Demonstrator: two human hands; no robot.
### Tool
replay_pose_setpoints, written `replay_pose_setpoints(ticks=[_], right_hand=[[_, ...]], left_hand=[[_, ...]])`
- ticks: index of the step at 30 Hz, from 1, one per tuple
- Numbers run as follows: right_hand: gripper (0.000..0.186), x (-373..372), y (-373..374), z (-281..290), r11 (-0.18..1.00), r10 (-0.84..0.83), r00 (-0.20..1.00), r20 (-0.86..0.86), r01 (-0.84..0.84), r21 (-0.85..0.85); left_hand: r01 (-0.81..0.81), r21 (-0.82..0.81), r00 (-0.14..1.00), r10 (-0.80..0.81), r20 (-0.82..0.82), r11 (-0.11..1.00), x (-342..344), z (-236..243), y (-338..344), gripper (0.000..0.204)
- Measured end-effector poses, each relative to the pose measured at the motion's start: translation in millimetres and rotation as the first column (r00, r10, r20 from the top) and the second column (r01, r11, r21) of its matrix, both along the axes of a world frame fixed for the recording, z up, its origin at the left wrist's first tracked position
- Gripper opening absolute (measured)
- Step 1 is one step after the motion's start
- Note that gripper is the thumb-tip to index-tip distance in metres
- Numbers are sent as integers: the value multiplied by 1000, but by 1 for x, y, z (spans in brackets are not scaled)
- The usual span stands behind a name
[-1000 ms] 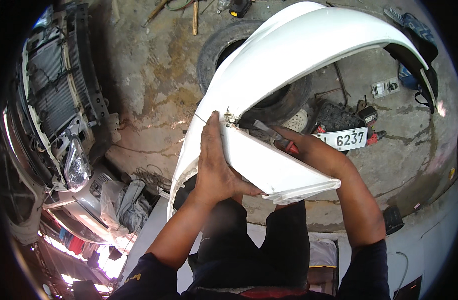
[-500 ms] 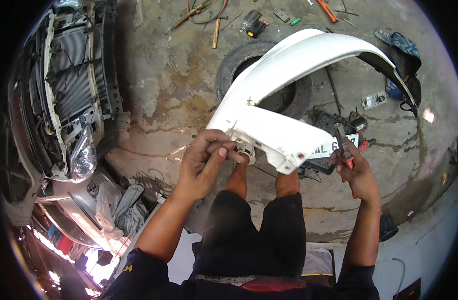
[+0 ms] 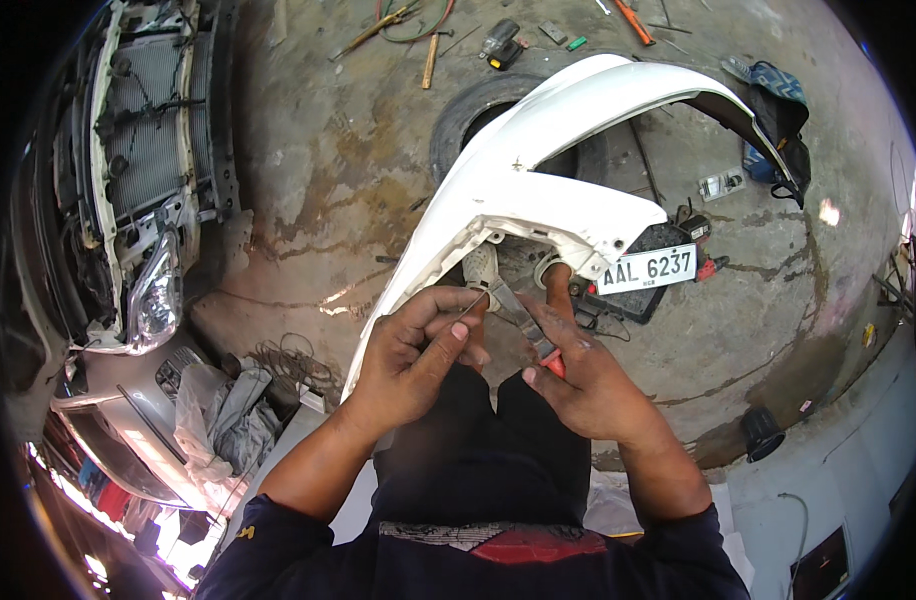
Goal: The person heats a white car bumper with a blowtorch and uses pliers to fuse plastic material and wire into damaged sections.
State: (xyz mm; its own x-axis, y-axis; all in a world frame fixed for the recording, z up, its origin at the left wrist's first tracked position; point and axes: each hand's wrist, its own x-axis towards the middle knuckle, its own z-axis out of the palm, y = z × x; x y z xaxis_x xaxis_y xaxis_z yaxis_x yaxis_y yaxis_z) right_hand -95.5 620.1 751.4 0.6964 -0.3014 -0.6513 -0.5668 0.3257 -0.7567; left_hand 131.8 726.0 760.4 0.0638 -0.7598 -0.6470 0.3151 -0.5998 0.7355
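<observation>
**Both grips occupied**

Left hand (image 3: pixel 410 358) pinches a thin wire-like strand (image 3: pixel 473 307) between thumb and fingers. Right hand (image 3: pixel 590 385) grasps red-handled metal pliers (image 3: pixel 537 339), their head angled toward the left hand. Just beyond: curved white car fender (image 3: pixel 498 185). Farther: black rubber tyre (image 3: pixel 448 138), partly hidden by fender; wooden-handled hammer (image 3: pixel 430 65) on stained grey concrete floor (image 3: pixel 318 170).

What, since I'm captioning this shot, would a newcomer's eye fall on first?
A big curved white body panel sweeps across the middle. Lower down, the left hand pinches a thin wire and the right hand grips red-handled pliers. A stripped car front, radiator exposed, fills the upper left.
</observation>
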Motion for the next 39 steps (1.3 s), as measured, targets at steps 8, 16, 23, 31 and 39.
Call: replay_pose_setpoints(ticks=[8, 16, 23, 31, 39], right_hand=[[70, 12, 46, -3, 982, -36, 999, 31, 41, -185], [69, 27, 58, 2, 998, -13, 1000, 28, 15, -68], [70, 34, 81, -12, 995, -50, 996, 70, 56, -86], [72, 39, 86, -13, 994, -13, 996, 89, 23, -107], [71, 44, 95, -16, 998, -31, 989, 142, 39, -58]], left_hand=[[30, 15, 1000, -30, 9, 999, 11, 4, 39, 41], [-32, 32, 999, 31, 42, 999, 21, 8, 59, 42], [-61, 58, 997, 58, 58, 996, 30, 6, 64, 34], [-20, 120, 996, 9, 91, 993, 34, 2, 71, 25], [-59, 120, 997, 52, 56, 991, 34, -1, 81, 20]])
